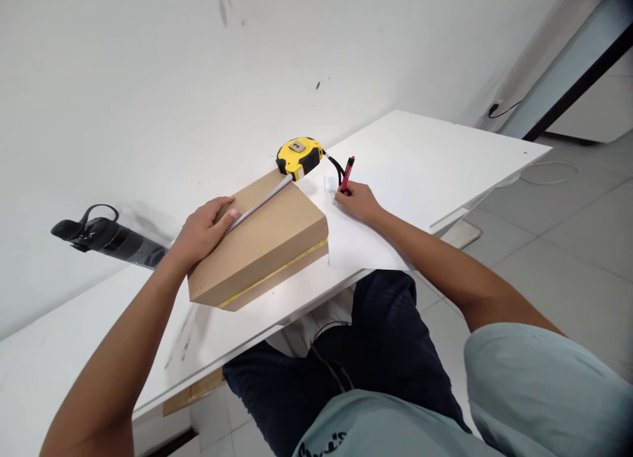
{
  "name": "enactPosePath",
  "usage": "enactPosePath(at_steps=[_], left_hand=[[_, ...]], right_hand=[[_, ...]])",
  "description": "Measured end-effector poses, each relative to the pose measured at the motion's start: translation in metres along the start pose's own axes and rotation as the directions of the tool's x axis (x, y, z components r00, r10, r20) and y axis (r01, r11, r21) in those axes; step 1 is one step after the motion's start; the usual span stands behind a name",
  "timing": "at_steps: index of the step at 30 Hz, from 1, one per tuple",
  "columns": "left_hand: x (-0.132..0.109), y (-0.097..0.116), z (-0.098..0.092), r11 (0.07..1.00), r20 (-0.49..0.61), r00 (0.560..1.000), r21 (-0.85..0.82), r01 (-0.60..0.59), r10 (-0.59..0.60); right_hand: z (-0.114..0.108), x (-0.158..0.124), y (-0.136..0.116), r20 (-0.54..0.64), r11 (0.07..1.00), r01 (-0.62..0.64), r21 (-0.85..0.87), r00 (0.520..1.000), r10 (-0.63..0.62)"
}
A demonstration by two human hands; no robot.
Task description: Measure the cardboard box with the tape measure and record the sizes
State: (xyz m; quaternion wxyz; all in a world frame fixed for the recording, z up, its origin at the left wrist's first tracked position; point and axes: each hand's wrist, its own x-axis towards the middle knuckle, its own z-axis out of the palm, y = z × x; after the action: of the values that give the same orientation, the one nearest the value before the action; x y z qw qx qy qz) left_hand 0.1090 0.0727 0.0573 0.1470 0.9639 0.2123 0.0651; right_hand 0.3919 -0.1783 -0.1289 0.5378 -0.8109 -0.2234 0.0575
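Box (277,226), one, brown cardboard, set near the front edge of the bench, left of the paper. Tape measure (299,157), one, yellow and black, at the box's far corner; one black strap (337,165) trails from it toward the pen. Blade shows in two stretches: a pale strip (260,208) across the box top, a yellow strip (277,272) along the front side; where they join cannot be seen. Pen (349,170), one, red and black. Paper (363,243), one white sheet visible, small writing near its upper left corner, too fine to read. Bottle (126,243), one, dark, loop on its cap, beyond the left forearm, lower end hidden. Hands, two: left hand (205,229) palm down on the box's left end, thumb spread from the fingers, thumb tip beside the pale strip; right hand (360,200) pinching the pen, its edge on the paper. Bench (445,160): white, smooth, dark scuffs on the bare part at left front, set along a white wall (148,81) with several grey marks. Floor (558,246): grey tile, visible at right. One black plug (493,109) with a thin cord low on the wall, far right.
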Motion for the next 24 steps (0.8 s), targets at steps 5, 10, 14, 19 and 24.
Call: enactPosePath(at_steps=[5, 10, 14, 19, 24], left_hand=[[0.0, 0.0001, 0.0002, 1.0, -0.005, 1.0, 0.0, 0.001, -0.001], [0.0, 0.0023, 0.0004, 1.0, -0.002, 1.0, -0.003, -0.001, 0.001], [-0.0006, 0.0032, -0.0001, 1.0, -0.002, 1.0, -0.007, -0.005, 0.005], [-0.0003, 0.0011, 0.0003, 1.0, -0.005, 1.0, -0.009, -0.004, 0.004], [-0.0001, 0.0013, 0.0017, 1.0, -0.011, 1.0, -0.009, -0.009, 0.009]], right_hand=[[-0.0001, 0.0006, -0.0011, -0.017, 1.0, -0.008, -0.005, 1.0, 0.008], [-0.0004, 0.0004, -0.0008, -0.026, 1.0, -0.006, -0.011, 1.0, 0.006], [-0.0006, -0.0005, -0.0015, -0.017, 1.0, -0.001, 0.0, 1.0, 0.001], [-0.0013, -0.0006, -0.0032, -0.032, 1.0, -0.005, 0.014, 0.999, 0.006], [-0.0004, 0.0011, 0.0007, -0.062, 0.999, -0.008, 0.044, 0.998, 0.01]])
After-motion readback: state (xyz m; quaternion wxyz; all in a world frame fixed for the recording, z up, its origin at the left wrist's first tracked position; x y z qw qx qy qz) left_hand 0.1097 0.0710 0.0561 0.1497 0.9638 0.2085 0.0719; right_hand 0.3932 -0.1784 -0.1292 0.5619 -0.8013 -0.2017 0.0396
